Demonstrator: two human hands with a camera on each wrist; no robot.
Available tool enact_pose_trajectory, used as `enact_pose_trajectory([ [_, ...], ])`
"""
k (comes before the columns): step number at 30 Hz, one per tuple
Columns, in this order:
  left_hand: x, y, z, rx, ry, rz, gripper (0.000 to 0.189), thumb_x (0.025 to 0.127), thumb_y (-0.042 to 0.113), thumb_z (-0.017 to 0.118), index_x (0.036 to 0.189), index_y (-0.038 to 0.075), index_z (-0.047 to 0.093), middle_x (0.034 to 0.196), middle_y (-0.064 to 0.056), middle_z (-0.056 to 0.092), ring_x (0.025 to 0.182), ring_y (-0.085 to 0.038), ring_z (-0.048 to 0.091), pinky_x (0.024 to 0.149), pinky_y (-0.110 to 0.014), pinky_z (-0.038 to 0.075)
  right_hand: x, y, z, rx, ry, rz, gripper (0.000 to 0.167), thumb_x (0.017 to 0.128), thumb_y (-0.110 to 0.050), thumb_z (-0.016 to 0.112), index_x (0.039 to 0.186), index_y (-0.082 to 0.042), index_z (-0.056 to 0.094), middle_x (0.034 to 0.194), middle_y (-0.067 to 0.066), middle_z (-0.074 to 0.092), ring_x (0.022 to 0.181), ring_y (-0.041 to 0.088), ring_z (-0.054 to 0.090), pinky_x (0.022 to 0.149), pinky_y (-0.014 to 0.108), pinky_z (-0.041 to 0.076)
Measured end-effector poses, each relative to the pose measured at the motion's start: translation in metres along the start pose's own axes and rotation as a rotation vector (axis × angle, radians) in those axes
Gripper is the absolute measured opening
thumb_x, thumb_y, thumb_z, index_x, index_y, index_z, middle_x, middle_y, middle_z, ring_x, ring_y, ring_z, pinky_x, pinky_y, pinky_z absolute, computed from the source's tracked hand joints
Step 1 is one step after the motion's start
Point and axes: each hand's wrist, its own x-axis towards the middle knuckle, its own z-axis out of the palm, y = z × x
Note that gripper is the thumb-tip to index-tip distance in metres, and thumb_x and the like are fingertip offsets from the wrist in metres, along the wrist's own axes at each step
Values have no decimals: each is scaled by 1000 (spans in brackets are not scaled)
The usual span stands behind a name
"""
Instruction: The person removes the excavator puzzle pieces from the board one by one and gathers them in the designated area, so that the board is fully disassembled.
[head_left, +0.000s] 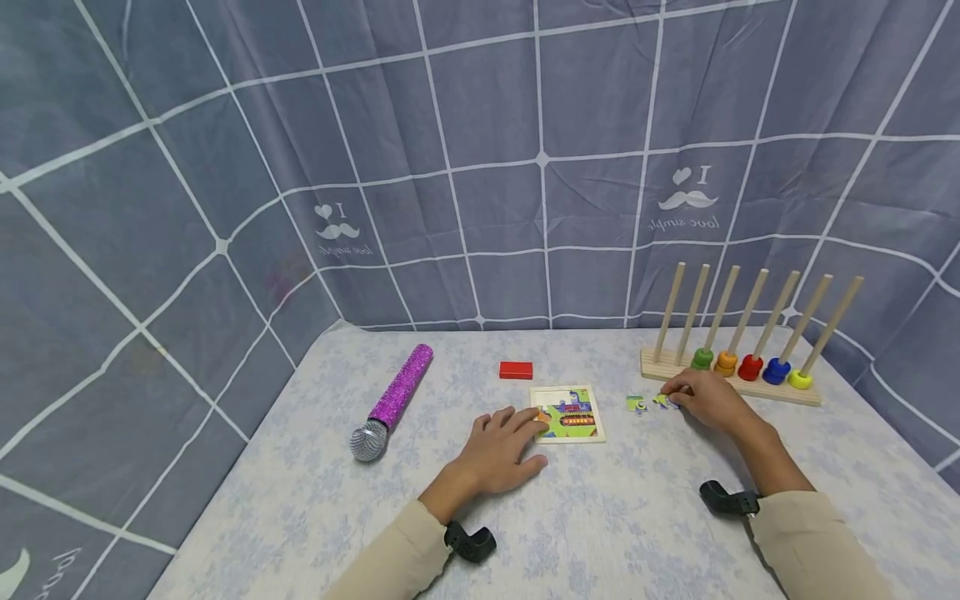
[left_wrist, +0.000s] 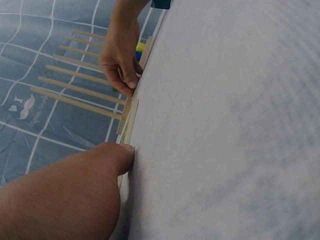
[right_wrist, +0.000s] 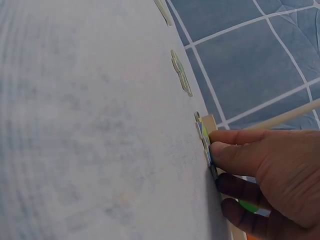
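A small jigsaw puzzle in a square wooden tray (head_left: 567, 388) lies mid-table; part of its picture is in place and a white area shows at its upper left. My left hand (head_left: 501, 450) rests spread beside it, fingertips on the tray's left side. To the right, my right hand (head_left: 708, 400) pinches a puzzle piece (head_left: 662, 401) between thumb and forefinger, low at the tabletop; the fingers partly cover the piece. In the right wrist view this piece (right_wrist: 204, 135) stays close against the cloth. Another loose piece (head_left: 636, 404) lies between the tray and my right hand.
Behind my right hand stands a wooden peg rack (head_left: 780, 390) with tall rods and coloured beads. A red block (head_left: 516, 370) lies behind the tray. On the left lies a glittery purple microphone (head_left: 397, 400). Tiled-pattern curtains (head_left: 495, 208) border the table.
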Motion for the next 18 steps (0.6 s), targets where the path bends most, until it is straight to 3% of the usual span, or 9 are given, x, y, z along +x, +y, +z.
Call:
enact_pose_trajectory([
  [18, -1, 0, 0, 19, 20, 18, 56, 102, 53, 46, 153, 29, 44, 162, 5, 31, 145, -31, 31, 109, -58, 28, -2, 2, 3, -11, 20, -42, 12, 90, 6, 70, 96, -2, 77, 93, 10, 69, 87, 30, 63, 80, 55, 52],
])
